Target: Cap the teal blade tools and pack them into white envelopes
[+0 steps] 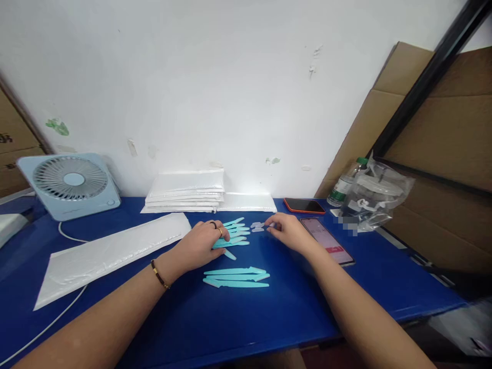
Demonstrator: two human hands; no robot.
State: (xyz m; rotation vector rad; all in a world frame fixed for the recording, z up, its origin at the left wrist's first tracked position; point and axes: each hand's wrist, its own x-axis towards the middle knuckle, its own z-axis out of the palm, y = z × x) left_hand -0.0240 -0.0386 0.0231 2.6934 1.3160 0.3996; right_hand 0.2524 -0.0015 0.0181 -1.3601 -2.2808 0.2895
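My left hand is closed over a row of teal eyebrow razors, its thumb and fingertips at a razor's end. The curled fingers hide part of that row. One razor pokes out at an angle below my thumb. To the right, my right hand pinches a small translucent blade cover. Several similar pale covers lie just left of its fingertips. Closer to me, 3 more teal razors lie side by side on the blue table.
White padded mailers are stacked against the wall, and another mailer lies at left. A light-blue fan with a cable stands at far left. Two phones, a bottle and a bagged cup are at right.
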